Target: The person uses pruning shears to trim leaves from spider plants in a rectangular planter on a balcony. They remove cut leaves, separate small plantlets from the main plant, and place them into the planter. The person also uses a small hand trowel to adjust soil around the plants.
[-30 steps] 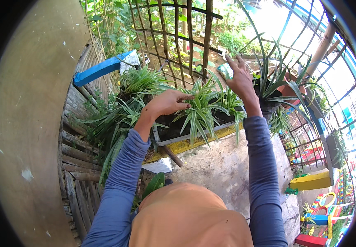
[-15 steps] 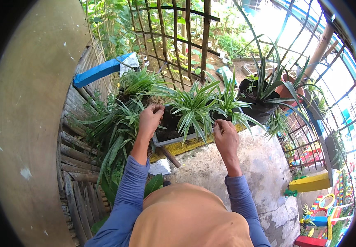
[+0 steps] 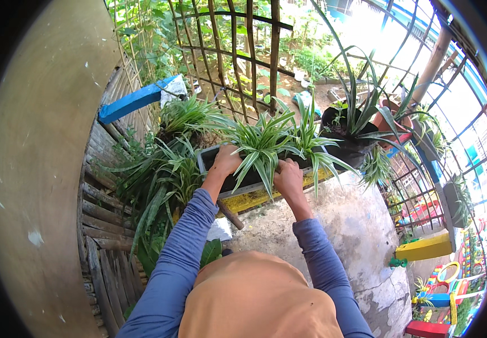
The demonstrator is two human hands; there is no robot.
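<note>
A long rectangular planter [image 3: 200, 162] with a grey rim holds dark soil and green-and-white striped spider plants. My left hand [image 3: 226, 160] reaches down into its left part, beside the middle spider plant [image 3: 261, 139]; the fingers are hidden by the hand's back and leaves. At the front rim, my right hand [image 3: 288, 178] reaches beneath the same plant's leaves. Its fingers are bent, with their tips hidden at the plant's base. Another spider plant [image 3: 306, 138] grows just to the right in the planter.
Leafy plants [image 3: 167, 163] crowd the left side by a bamboo wall [image 3: 105, 191]. A black grow bag [image 3: 345, 147] with a spiky plant and a terracotta pot [image 3: 391, 121] stand at right. Behind rises a lattice fence [image 3: 249, 50]. A yellow ledge [image 3: 249, 200] runs under the planter.
Both hands have lowered from above the planter to the middle spider plant's base. My left hand moved right and my right hand moved left, closer together. The view has shifted slightly.
</note>
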